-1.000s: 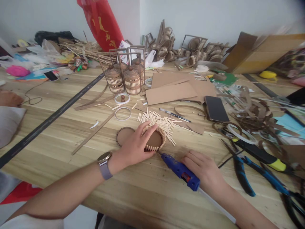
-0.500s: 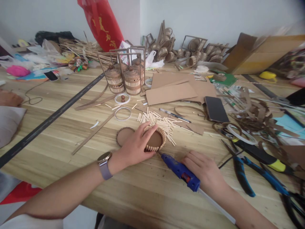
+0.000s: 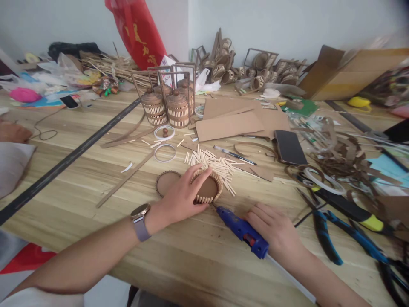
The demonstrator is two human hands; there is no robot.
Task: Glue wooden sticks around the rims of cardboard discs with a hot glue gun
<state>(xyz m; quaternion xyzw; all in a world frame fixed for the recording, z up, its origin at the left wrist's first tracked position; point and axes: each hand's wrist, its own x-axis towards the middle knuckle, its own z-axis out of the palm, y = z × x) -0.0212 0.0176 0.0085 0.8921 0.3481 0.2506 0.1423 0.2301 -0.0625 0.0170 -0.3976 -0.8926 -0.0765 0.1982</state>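
Observation:
My left hand (image 3: 182, 194) is curled over a round brown cardboard disc (image 3: 209, 187) whose rim is lined with short upright wooden sticks, holding it on the wooden table (image 3: 198, 256). A second plain cardboard disc (image 3: 164, 182) lies just left of it. My right hand (image 3: 275, 228) grips a blue hot glue gun (image 3: 241, 228), its nozzle touching the near edge of the stick-rimmed disc. A heap of loose short sticks (image 3: 217, 164) lies just behind the disc.
Finished stick-walled round boxes (image 3: 169, 106) in frames stand behind, with cardboard sheets (image 3: 233, 117) and a dark phone (image 3: 289, 146) to the right. Blue-handled pliers (image 3: 329, 230) and cardboard scraps lie at right. A long black strip (image 3: 73, 155) crosses the left. White rings (image 3: 164, 151) lie nearby.
Almost nothing has moved; the glue gun and my right hand have shifted very slightly, the nozzle staying at the disc's edge.

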